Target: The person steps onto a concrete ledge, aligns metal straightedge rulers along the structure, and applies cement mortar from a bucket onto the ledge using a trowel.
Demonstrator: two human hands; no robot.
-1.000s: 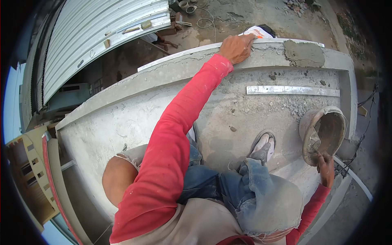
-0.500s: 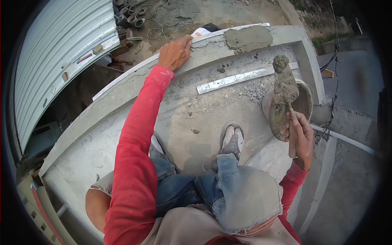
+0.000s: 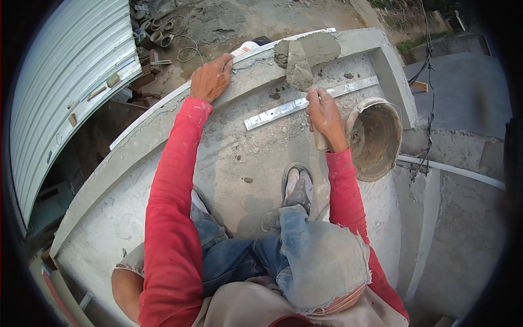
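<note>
Trowel [image 3: 298, 68] swung to ledge [image 3: 357, 42], right hand [image 3: 326, 114] gripping its handle [image 3: 320, 140]; left hand [image 3: 211, 78] clasping ledge.

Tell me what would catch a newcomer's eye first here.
The red sleeves stand out first, one each side of the picture's middle. Next comes the trowel in the right hand, its blade at the mortar patch on the ledge, with the bucket just right of that hand. The pale ridged roof fills the upper left.
</note>
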